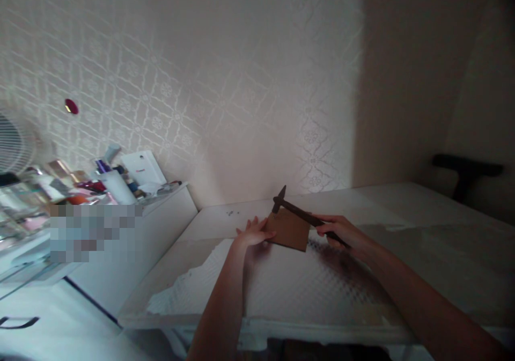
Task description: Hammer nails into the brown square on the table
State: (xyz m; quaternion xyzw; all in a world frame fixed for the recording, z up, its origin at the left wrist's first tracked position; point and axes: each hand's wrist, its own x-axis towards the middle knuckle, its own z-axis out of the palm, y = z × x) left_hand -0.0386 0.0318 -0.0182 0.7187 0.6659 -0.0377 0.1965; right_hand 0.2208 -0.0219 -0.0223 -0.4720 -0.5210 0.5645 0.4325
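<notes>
Hammer [298, 211]: in the right hand [337, 233], handle slanting down to the right, head above the far left corner of the board; whether it touches is unclear.
Right hand: clenched round the lower handle, just right of the board.
Board [288, 231]: brown, square-cornered, nearer the worktop's far edge than its near one; whether it lies quite flat cannot be told.
Left hand [253, 233]: fingers spread and unclenched, thumb laid over the board's left edge.
Worktop [438, 253]: pale, its far edge along the patterned wall [257, 93].
Sheet [281, 291]: white, textured, ragged on its left side, spread from near the worktop's near edge to the board.
Specks [232, 213]: small and dark, near the far left corner of the worktop, too tiny to name.
Cabinet [140, 248]: white, along the worktop's left edge, its top crowded with bottles [116, 186]; a white box [144, 168] leans at its far edge.
Fan [12, 141]: beyond the cabinet, cut off by the view.
T-shaped thing [466, 165]: dark, beyond the worktop's far right edge.
</notes>
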